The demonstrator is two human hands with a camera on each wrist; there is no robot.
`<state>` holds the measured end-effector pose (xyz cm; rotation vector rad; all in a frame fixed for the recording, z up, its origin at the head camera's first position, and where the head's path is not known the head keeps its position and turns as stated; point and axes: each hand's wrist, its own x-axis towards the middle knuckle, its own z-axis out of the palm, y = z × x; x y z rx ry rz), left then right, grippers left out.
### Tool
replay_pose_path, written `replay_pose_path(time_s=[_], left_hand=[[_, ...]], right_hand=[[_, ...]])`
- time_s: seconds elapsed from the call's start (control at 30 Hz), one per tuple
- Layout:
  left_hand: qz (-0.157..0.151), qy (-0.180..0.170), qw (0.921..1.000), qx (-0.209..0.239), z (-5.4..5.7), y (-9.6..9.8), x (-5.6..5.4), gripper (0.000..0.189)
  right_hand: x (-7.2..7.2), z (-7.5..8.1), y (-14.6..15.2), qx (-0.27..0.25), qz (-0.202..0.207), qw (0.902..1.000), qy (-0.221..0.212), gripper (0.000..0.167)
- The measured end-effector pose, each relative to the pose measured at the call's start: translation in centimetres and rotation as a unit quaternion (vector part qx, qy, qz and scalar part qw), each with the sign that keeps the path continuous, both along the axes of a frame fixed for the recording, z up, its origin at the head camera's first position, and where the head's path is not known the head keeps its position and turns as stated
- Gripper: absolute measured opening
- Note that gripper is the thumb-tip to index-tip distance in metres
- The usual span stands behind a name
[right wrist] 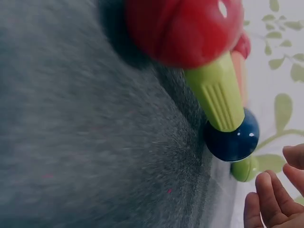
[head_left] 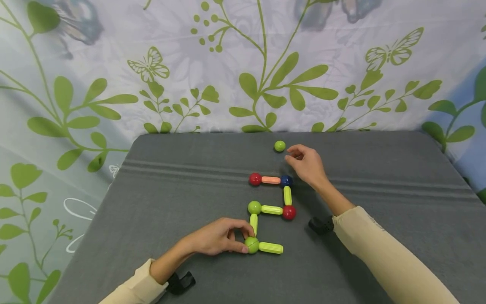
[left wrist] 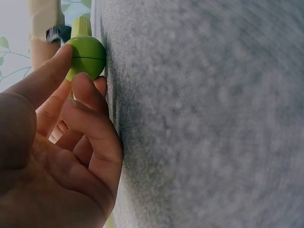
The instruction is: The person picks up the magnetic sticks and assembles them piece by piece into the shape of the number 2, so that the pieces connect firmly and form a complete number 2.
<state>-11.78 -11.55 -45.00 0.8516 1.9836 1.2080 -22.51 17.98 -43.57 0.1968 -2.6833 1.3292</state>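
Note:
My left hand pinches a green ball between thumb and fingers at the near end of a chain of balls and rods. From that ball a yellow-green rod points right, and another rod runs up to a second green ball. The chain goes on through a yellow-green rod, a red ball, a rod, a dark blue ball, an orange rod and a red ball. Beside a loose green ball, my right hand hovers with loosely bent fingers, holding nothing.
A grey cloth-covered table lies under everything. Behind its far edge hangs a curtain printed with leaves and butterflies. Dark straps show at both wrists.

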Motion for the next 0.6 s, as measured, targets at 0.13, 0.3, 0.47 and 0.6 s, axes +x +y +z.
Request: replay_pose_path(time_s=[0.13, 0.3, 0.47, 0.6], left_hand=[[0.001, -0.002, 1.0000, -0.005, 0.0, 0.0, -0.1, 0.025], [-0.001, 0.001, 1.0000, -0.009, -0.1, 0.0, -0.2, 0.026], [-0.002, -0.002, 0.9999, -0.011, -0.1, -0.1, -0.2, 0.026], [-0.002, -0.002, 1.0000, -0.008, 0.0, -0.2, -0.2, 0.026]], right_hand=[[-1.5, -0.3, -0.4, 0.008, -0.013, 0.9996, -0.022, 0.028], [-3.2, -0.6, -0.3, 0.021, -0.017, 0.9989, -0.038, 0.032], [-4.5, -0.6, -0.2, 0.029, -0.013, 0.9962, -0.081, 0.040], [-5.1, -0.6, -0.1, 0.023, -0.010, 0.9932, -0.114, 0.044]])
